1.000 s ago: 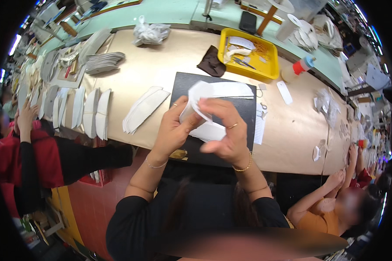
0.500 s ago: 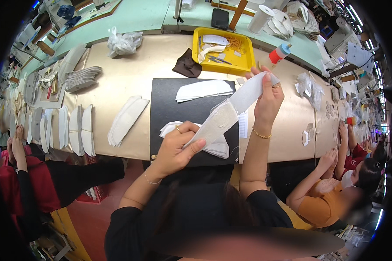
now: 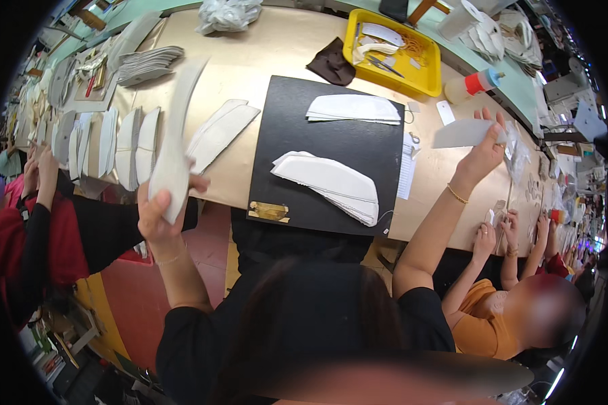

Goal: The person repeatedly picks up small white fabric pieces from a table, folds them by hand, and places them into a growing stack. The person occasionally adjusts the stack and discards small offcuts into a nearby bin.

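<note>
My left hand (image 3: 157, 210) is raised at the left and grips a long white curved shoe-upper piece (image 3: 175, 142) that stands upright. My right hand (image 3: 483, 150) is stretched out to the right over the table and holds a flat grey backing sheet (image 3: 461, 133). Between the hands lies a black work mat (image 3: 331, 145) with two stacks of white cut pieces on it, one near its front (image 3: 327, 183) and one at its back (image 3: 352, 108).
A yellow tray (image 3: 422, 74) with small parts and a red-capped glue bottle (image 3: 471, 85) stand at the back right. Rows of white pieces (image 3: 108, 142) lie at the left of the tan table (image 3: 277, 47). Other people sit on both sides, one in orange (image 3: 493, 324), one in red (image 3: 27, 236).
My hands have pulled apart: the left swung the white piece out to the left and up, the right carried the grey sheet further right. The head view shifted lower.
</note>
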A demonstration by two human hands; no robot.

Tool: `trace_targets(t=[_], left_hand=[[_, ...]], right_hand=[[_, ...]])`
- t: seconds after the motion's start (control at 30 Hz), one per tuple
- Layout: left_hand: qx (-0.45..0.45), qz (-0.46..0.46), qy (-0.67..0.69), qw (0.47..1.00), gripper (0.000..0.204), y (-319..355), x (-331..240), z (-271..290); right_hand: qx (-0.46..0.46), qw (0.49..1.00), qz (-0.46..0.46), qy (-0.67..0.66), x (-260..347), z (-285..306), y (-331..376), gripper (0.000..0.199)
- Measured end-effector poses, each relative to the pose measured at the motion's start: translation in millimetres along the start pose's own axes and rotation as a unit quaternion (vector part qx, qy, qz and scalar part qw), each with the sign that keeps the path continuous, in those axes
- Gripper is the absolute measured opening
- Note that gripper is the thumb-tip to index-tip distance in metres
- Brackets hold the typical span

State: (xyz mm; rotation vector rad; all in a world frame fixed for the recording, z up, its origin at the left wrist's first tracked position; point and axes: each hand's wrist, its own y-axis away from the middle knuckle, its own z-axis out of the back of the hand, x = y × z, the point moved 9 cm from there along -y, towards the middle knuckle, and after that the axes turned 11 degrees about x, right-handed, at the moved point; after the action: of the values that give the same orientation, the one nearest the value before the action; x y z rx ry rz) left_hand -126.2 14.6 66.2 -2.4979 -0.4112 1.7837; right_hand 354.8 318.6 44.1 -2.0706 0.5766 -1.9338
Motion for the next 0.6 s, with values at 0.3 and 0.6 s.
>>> trace_targets(t=[0.3,0.6], left_hand=[[0.016,0.045,-0.055,0.997,0.059,-44,41,20],[-0.175,0.275,-0.309,0.894,0.041,3,111,108]], right_hand=[[0.344,0.817,0.278,0.37,37,-217,57,0.032],[0.592,0.706,0.04,0.386,-51,-260,137,0.063]])
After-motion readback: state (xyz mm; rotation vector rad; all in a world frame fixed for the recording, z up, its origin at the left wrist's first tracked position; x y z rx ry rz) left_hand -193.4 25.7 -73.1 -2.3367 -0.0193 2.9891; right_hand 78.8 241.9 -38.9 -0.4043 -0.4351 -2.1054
